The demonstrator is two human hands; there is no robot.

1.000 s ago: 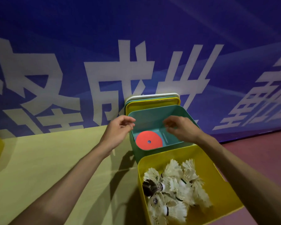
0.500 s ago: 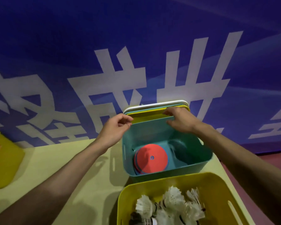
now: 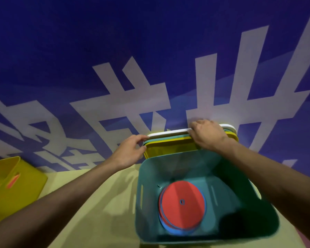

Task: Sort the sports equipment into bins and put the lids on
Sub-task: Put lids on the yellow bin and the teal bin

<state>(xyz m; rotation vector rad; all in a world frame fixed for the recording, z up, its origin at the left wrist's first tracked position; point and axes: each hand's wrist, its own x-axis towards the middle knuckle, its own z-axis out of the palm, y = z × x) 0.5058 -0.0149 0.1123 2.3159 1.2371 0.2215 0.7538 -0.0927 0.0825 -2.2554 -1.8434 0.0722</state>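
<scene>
Both hands moved up from teal bin (image 3: 200, 169) rim: left hand (image 3: 128, 152) and right hand (image 3: 207, 136) now clamped on stacked lids (image 3: 170, 138) at centre frame; lidding likely next.

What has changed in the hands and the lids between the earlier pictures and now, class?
Both hands have reached past the teal bin to the stack of lids leaning on the blue wall. The left hand now grips its left edge and the right hand its top. The red discs lie in the bin as before, and the lids have not left the wall.
</scene>
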